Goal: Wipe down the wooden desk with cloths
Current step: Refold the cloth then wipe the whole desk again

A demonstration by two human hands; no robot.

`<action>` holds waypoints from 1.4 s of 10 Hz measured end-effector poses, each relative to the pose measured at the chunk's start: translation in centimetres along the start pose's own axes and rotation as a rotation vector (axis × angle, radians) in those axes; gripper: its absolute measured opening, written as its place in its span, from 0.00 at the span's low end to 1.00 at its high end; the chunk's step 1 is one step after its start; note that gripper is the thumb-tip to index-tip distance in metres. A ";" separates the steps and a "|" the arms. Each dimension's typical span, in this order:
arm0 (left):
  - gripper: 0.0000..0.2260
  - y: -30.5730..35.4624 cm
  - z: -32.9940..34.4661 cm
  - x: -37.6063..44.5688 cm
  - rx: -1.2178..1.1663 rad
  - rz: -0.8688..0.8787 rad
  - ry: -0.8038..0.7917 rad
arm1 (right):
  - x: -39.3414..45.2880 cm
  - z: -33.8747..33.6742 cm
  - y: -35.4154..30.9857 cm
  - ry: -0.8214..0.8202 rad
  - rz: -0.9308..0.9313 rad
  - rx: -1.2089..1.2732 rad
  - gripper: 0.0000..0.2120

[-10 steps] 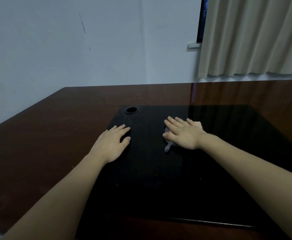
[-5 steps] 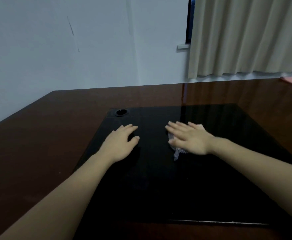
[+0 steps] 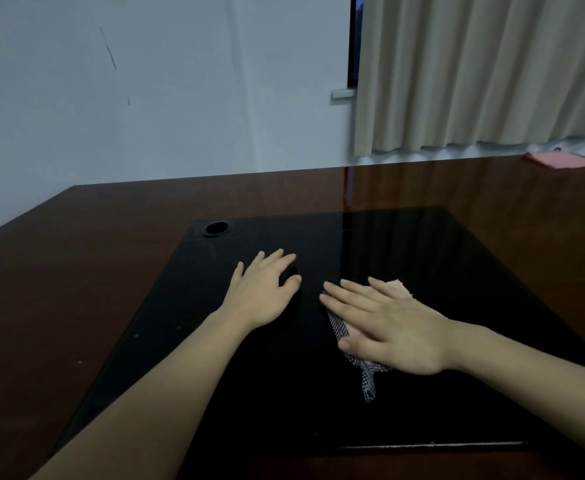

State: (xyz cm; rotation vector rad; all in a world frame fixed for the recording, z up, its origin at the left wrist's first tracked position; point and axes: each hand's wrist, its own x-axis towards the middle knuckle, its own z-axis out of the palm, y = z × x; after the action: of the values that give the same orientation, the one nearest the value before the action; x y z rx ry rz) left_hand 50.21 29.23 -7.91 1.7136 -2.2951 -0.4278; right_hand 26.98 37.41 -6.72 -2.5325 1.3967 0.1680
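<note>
Head view shows the right hand (image 3: 393,327) pressing flat, fingers straight, on a mesh-patterned cloth (image 3: 360,362) lying on the black mat (image 3: 284,393) of the wooden tabletop (image 3: 76,271). Left hand (image 3: 261,292) rests flat on the mat, grasping nothing. No writing is readable.

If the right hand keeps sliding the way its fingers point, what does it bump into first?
Probably the left hand: the right hand, flat on its cloth, points that way, with only bare black panel between.
</note>
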 end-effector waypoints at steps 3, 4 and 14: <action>0.24 0.2 0.5 -0.2 0.090 -0.012 -0.037 | 7.4 -2.3 7.4 0.075 0.299 -0.023 0.34; 0.24 0.3 0.6 -0.2 0.102 -0.016 -0.032 | 9.6 -2.7 7.6 0.089 0.390 -0.037 0.34; 0.24 0.5 0.7 -0.3 0.150 -0.007 -0.024 | 4.0 -1.2 2.0 0.057 0.170 -0.031 0.34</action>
State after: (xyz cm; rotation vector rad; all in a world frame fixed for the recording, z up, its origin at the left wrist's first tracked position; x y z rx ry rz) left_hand 49.59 29.71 -8.34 1.7943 -2.3933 -0.2850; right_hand 27.46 32.81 -6.76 -2.4599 1.6438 0.1497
